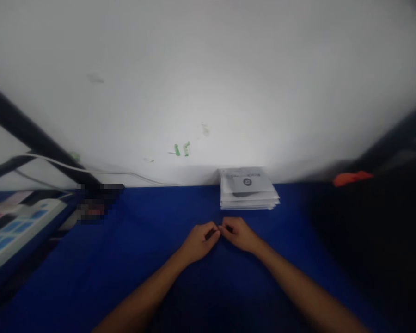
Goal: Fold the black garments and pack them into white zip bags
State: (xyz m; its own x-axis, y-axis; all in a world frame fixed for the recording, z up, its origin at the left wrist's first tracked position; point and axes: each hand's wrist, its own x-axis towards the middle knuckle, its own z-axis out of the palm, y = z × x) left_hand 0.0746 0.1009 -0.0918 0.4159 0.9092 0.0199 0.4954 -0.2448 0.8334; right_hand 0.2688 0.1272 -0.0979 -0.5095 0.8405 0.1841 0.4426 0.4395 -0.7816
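My left hand (201, 241) and my right hand (240, 233) meet over the blue tabletop (152, 222), their fingertips close together or touching. On each hand the fingers curl toward the thumb in a pinch. Whatever lies between the fingertips, if anything, is too small and dim to make out. Just beyond my right hand sits a stack of white printed packets (249, 189), its top one bearing dark lettering and a round logo. Neither hand appears to touch the stack.
A white wall (208, 92) with green tape scraps (182, 149) rises behind the table. A white cable (121, 173) runs along it. At left stands a white power strip (21, 226) with blue sockets beside a dark frame bar (38, 134). An orange item (352, 178) lies far right.
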